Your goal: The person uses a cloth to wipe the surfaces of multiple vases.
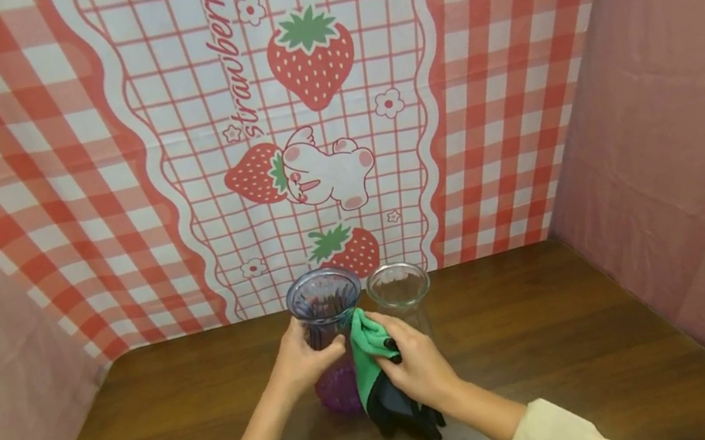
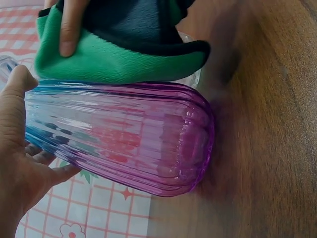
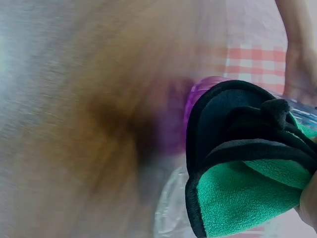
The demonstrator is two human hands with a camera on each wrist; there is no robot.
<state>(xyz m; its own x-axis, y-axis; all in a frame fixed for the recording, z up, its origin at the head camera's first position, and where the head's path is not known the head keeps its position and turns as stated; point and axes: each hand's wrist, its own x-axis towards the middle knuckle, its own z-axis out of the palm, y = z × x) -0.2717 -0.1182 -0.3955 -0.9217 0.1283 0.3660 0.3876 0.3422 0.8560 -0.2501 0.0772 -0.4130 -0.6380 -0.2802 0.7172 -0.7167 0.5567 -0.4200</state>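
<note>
A ribbed glass vase, blue at its flared rim and purple at its base, stands upright on the wooden table. My left hand grips it just under the rim, thumb and fingers around the neck. In my right hand is a bunched cleaning cloth, green with black edging and a dark reverse side. The right hand pinches the cloth at the vase's right side, close below the rim. Folds of the cloth hang down along the vase wall and hide part of it.
Just right of the coloured vase stands a clear glass vase, partly behind my right hand. The wooden table runs back to a red checked strawberry cloth. Pink fabric walls close off both sides.
</note>
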